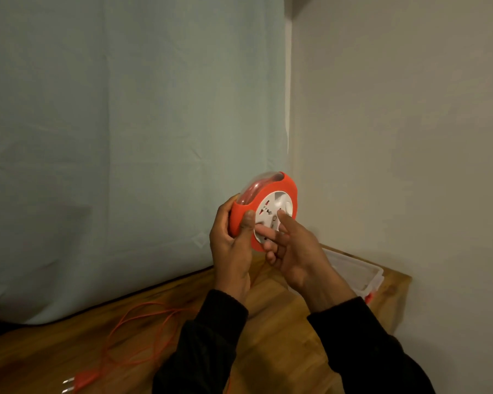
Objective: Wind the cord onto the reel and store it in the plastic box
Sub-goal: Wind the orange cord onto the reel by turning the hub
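I am seeing the left hand (231,245) gripping the reel (264,209) above the table (282,322); the right hand (293,251) is half-open, fingers touching its white face. The cord (143,331) is lying loose on the table; the plastic box (362,274) is sitting at right.

Loose orange cord (143,328) sprawls across the left tabletop (282,336); the plastic box (362,273) fills the right corner against the wall (410,137)

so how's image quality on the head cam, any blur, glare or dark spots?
Head view: dim, warm light; the cord and plug on the table are soft and low-contrast. Slight blur on the right hand at the reel; the left hand is sharper. Mild sheen on the reel's clear cover. Black sleeves lose detail. The plastic box is hazy.
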